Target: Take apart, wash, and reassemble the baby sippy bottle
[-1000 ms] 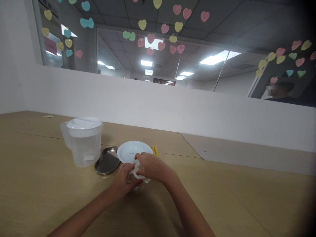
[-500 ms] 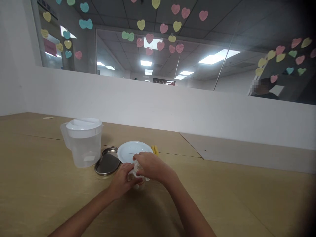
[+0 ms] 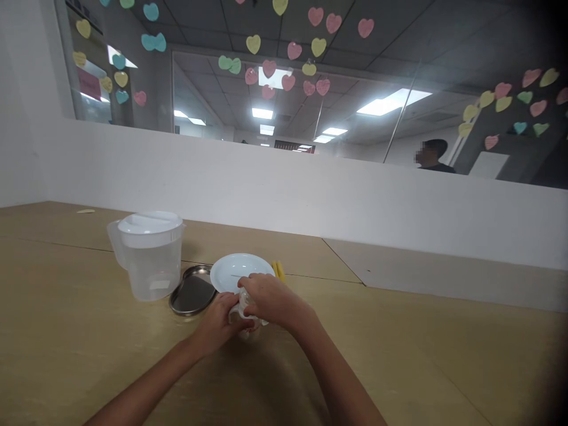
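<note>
While left hand (image 3: pixel 220 326) clasps a clear container (image 3: pixel 244 303), right hand (image 3: pixel 270 299) gripping its top, long axis roughly upright

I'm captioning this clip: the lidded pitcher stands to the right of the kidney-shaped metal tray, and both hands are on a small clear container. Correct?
Not quite: in the head view, the lidded pitcher stands to the left of the kidney-shaped metal tray. The rest holds.
</note>
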A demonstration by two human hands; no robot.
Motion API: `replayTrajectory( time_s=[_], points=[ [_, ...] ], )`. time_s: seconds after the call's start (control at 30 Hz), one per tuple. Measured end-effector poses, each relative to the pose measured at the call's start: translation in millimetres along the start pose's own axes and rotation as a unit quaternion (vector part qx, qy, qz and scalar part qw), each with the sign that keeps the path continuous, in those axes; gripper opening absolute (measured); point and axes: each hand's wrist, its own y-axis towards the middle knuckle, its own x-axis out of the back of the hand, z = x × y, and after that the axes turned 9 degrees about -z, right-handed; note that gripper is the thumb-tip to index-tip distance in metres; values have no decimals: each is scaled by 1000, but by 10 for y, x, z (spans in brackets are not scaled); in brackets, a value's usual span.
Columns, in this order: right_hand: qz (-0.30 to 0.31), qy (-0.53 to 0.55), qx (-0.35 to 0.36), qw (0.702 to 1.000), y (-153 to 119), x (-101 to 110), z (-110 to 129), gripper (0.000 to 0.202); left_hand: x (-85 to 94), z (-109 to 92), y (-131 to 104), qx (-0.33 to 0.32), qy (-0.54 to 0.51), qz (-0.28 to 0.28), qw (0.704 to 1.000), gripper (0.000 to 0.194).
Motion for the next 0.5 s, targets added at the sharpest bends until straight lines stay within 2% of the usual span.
replayTrajectory(
  time_s=[0.5],
  points=[
    [-5,-21,9,1000,-2,-19,8,25,-13,33,-7,14,-20,-10,1000,33]
  ],
)
